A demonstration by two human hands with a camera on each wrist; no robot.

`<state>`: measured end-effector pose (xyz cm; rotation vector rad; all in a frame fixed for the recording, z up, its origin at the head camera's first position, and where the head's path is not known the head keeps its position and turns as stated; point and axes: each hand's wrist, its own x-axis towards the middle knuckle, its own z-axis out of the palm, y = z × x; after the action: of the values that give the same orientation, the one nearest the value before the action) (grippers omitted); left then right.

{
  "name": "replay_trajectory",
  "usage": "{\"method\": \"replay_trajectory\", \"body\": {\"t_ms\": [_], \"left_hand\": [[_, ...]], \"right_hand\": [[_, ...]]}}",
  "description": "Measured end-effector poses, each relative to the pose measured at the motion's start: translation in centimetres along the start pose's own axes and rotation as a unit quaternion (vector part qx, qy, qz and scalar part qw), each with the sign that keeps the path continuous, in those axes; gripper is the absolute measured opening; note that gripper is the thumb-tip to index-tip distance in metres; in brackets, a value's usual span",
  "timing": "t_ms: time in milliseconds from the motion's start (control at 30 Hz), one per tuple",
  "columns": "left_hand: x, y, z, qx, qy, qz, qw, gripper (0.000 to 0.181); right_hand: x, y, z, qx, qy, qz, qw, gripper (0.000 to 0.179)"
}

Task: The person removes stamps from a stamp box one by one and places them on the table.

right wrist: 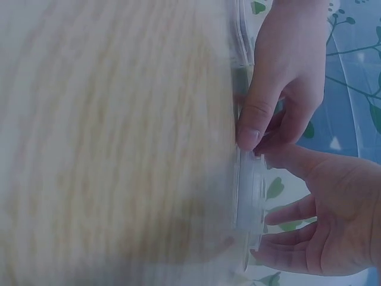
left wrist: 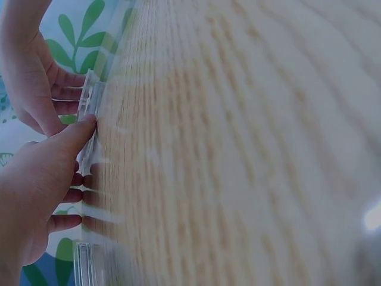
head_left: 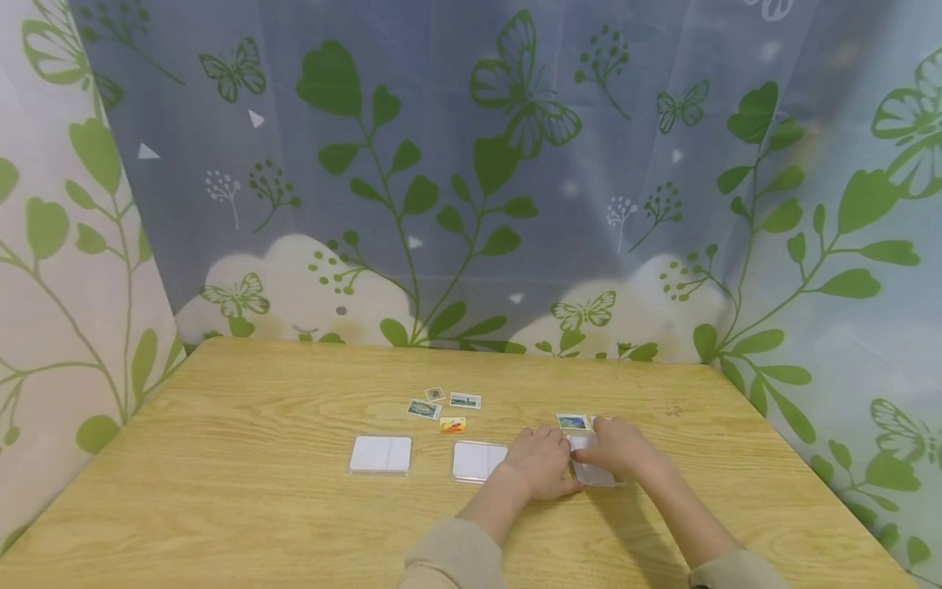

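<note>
A flat clear plastic case (head_left: 594, 472) with a white insert lies on the table's right half, partly covered by both hands. At its left edge, my left hand (head_left: 540, 462) holds the near corner, thumb on the front side in the left wrist view. From the right, my right hand (head_left: 625, 448) reaches over the case and grips it between thumb and fingers. In the right wrist view, the case's clear top (right wrist: 255, 205) sits between that thumb and those fingers. Behind the case lies a blue-green postage stamp (head_left: 572, 422); another beside it is mostly hidden by the right hand.
Two similar clear cases stand to the left, a middle one (head_left: 474, 461) near my left wrist and a farther one (head_left: 380, 454). Behind them lie several stamps, among them an orange stamp (head_left: 452, 425). Patterned cloth (head_left: 456, 204) hangs around the wooden table (head_left: 257, 491).
</note>
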<state>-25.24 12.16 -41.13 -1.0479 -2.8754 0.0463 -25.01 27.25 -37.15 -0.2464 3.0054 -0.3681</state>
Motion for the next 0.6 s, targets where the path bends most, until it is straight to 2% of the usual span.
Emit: {"method": "replay_trajectory", "body": {"t_ms": [333, 600], "left_hand": [[0.03, 0.13, -0.04, -0.007, -0.004, -0.005, 1.0000, 0.058], [0.08, 0.14, -0.21, -0.041, -0.008, -0.018, 0.9990, 0.053]], "right_hand": [[0.07, 0.21, 0.46, -0.004, 0.009, -0.008, 0.9999, 0.068], [0.11, -0.15, 0.47, -0.006, 0.016, 0.000, 0.9999, 0.069]]}}
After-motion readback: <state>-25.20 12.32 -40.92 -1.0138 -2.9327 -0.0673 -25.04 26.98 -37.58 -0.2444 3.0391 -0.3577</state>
